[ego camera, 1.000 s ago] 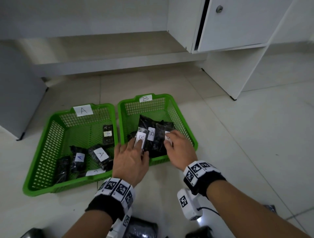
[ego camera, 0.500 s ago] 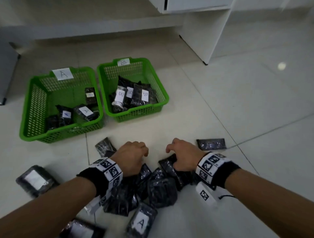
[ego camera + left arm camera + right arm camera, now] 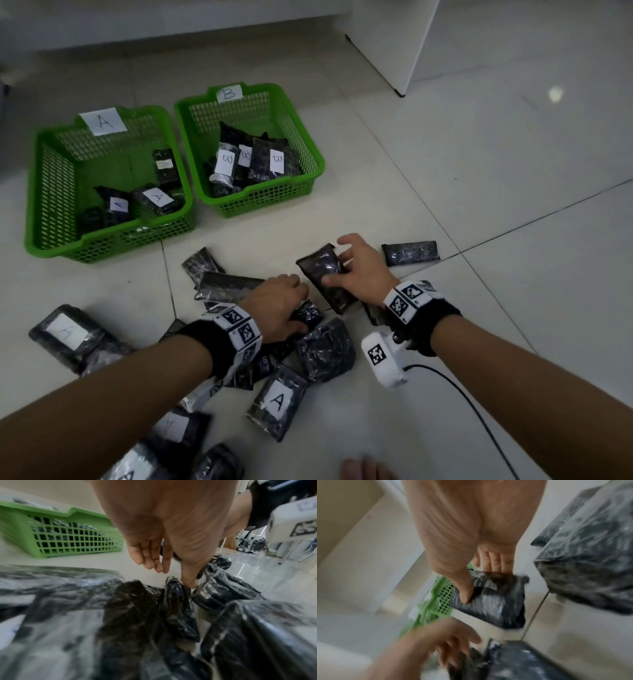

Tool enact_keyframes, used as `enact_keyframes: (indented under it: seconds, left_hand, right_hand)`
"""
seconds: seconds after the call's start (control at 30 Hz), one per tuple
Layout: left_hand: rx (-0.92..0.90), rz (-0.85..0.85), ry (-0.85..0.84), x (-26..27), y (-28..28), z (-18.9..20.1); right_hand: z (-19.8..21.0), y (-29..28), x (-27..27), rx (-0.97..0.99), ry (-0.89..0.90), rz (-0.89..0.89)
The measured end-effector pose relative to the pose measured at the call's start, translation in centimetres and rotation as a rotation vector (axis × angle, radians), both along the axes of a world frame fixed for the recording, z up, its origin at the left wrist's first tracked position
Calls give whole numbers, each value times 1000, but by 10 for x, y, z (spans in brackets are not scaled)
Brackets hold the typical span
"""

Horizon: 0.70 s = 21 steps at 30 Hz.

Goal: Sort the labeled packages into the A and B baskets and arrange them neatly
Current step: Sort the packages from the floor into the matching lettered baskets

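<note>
Green basket A (image 3: 44,192) at the left holds several black packages with A labels. Basket B (image 3: 308,147) beside it holds several marked B. Nearer me, a pile of black wrapped packages lies on the floor. My right hand (image 3: 342,265) pinches one black package (image 3: 318,265) from the pile between thumb and fingers, its label not visible; the right wrist view shows that grip (image 3: 496,605). My left hand (image 3: 294,308) reaches into the pile. Its thumb touches a small black package (image 3: 178,601), and its fingers hang loosely curled, holding nothing.
Loose packages lie around my wrists: one labelled A (image 3: 277,401) near me, another (image 3: 65,332) at the far left, a lone one (image 3: 411,253) to the right. A white cabinet (image 3: 394,44) stands behind. A cable (image 3: 472,404) trails from my right wrist. A bare foot (image 3: 366,469) shows below.
Both hands left basket B and came down to the floor pile. Since half a second ago my right hand has taken hold of a black package, and my left hand has moved right.
</note>
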<state>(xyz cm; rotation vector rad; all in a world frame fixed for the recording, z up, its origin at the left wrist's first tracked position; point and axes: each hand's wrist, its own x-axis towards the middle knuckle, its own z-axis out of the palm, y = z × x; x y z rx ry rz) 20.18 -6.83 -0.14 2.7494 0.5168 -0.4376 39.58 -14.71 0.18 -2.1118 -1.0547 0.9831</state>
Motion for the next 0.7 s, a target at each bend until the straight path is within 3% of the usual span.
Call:
enact_keyframes:
  seconds: [0.1, 0.23, 0.33, 0.43, 0.6, 0.7]
  left_hand:
    - [-38, 60, 84, 5, -11, -8]
    - [-79, 125, 94, 9, -19, -20]
    - [-173, 253, 25, 12, -16, -16]
    - [-131, 376, -52, 12, 5, 8]
    - [-56, 591, -176, -12, 58, 60]
    - [-26, 664, -199, -35, 87, 88]
  right_hand:
    - [8, 9, 2, 81, 432, -279]
    - [24, 20, 9, 132, 809, -332]
    - [33, 28, 8, 93, 909, -249]
    - [41, 38, 4, 137, 894, -127]
    - [53, 57, -5, 261, 1077, -238]
    - [60, 66, -7, 236, 1152, -267]
